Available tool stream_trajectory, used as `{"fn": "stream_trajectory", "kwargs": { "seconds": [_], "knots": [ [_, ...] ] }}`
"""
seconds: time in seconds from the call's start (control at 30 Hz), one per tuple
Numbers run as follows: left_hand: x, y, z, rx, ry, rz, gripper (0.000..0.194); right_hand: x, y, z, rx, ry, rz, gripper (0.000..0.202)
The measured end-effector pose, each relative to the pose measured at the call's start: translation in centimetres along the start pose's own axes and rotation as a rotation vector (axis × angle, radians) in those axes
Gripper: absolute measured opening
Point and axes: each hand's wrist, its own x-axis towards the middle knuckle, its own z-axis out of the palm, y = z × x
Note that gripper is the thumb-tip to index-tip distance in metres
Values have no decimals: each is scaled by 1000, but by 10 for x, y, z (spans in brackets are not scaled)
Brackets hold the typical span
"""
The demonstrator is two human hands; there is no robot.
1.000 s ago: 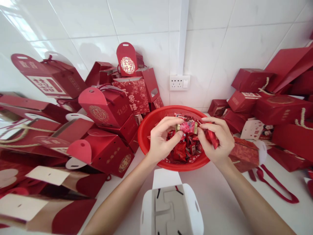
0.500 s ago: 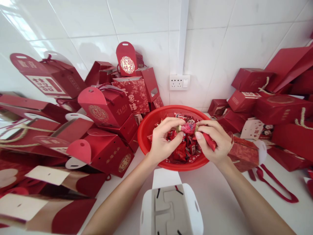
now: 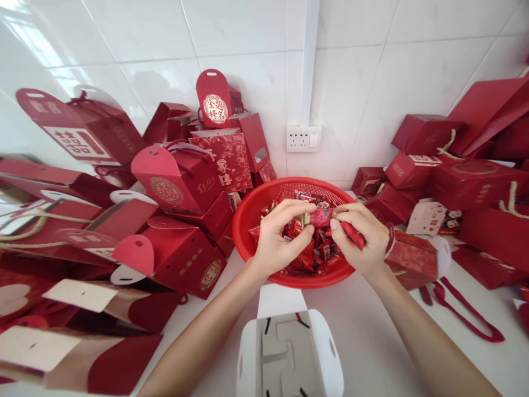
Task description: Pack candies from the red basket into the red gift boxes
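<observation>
Over a red plastic basket point(image 3: 243, 234), my two hands hold a wrapped candy point(image 3: 320, 217) with a pink-red wrapper and gold ends. My left hand point(image 3: 281, 234) pinches its left end between thumb and fingers. At the other end, my right hand point(image 3: 363, 234) grips it too, with a second red-wrapped piece point(image 3: 353, 235) tucked against the palm. Many red-wrapped candies point(image 3: 308, 256) lie in the basket below. In front of me stands an open box point(image 3: 328, 331) with white flaps and a grey inside.
Red gift boxes point(image 3: 177, 179) are piled on the left, some with rope handles. More red boxes point(image 3: 477, 179) are stacked on the right, near a red ribbon point(image 3: 467, 311) on the white table point(image 3: 363, 342). Behind the basket, a socket point(image 3: 303, 139) sits on the tiled wall.
Both hands stay over the basket. The candy between them has turned slightly, and my left fingers have shifted a little at its gold end.
</observation>
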Motion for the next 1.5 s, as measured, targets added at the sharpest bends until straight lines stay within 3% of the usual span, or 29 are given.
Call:
{"fn": "stream_trajectory", "kwargs": {
  "seconds": [0.67,0.8,1.0,1.1,1.2,1.3,1.4,1.5],
  "knots": [
    [-1,-2,0,-4,14,-22,30,-1,2,-1,36,-14,84,12],
    [-2,-3,0,-7,22,-41,30,1,0,0,89,13,198,12],
    [-2,-3,2,-9,58,-77,31,6,4,2,150,69,574,16],
    [-1,-4,2,-10,119,-125,32,10,14,-3,199,-138,698,19],
    [0,-4,3,2,162,-167,30,14,20,-13,165,-610,736,10],
    [0,-4,3,24,154,-173,29,18,13,-16,-82,-1044,681,12],
    [0,-3,3,26,131,-158,29,20,1,-8,-402,-1254,631,19],
    [-1,-3,3,25,115,-145,28,21,-4,4,-482,-1357,583,10]
  ]
}}
